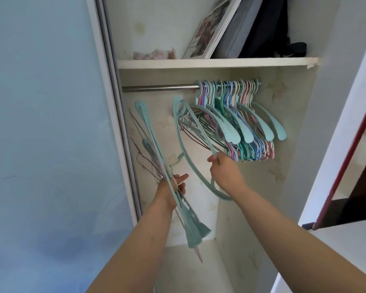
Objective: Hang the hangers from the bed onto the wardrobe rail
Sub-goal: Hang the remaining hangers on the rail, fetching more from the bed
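A metal wardrobe rail [156,88] runs under a white shelf. Several hangers [237,115], teal, blue, pink and white, hang bunched at its right end. My right hand [224,172] pinches the bottom bar of a single teal hanger [183,132], holding it tilted below the rail and left of the hung bunch, with its hook low by my wrist. My left hand [174,187] grips a bundle of hangers [156,157], teal plastic and thin dark wire ones, held upright near the wardrobe's left side.
The sliding door frame [114,115] stands close on the left. The white shelf [216,62] carries a framed picture, a grey pad and dark bags. A wardrobe side wall [294,123] is on the right, with a red-edged door [347,157] beyond.
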